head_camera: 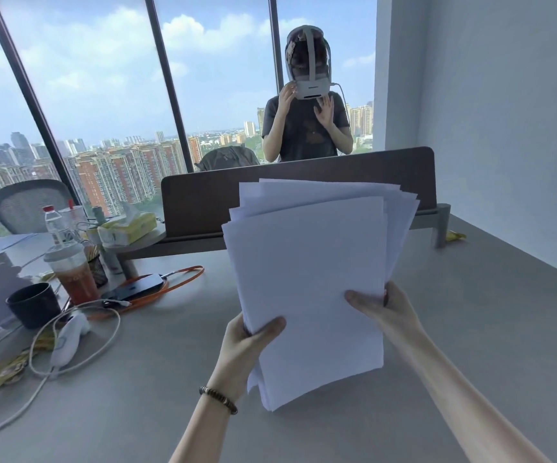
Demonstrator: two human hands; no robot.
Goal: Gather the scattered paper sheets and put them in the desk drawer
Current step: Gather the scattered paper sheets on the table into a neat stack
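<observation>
A loose stack of white paper sheets stands upright above the grey desk, its top edges fanned and uneven. My left hand grips the stack's lower left edge, thumb on the front sheet. My right hand grips the right edge, thumb across the front and fingers behind. The stack's bottom edge hangs just above the desk surface. No drawer is in view.
A dark divider panel runs along the desk's far edge, with a person wearing a headset behind it. At the left lie a black cup, a lidded drink, a phone, white cables, a tissue pack.
</observation>
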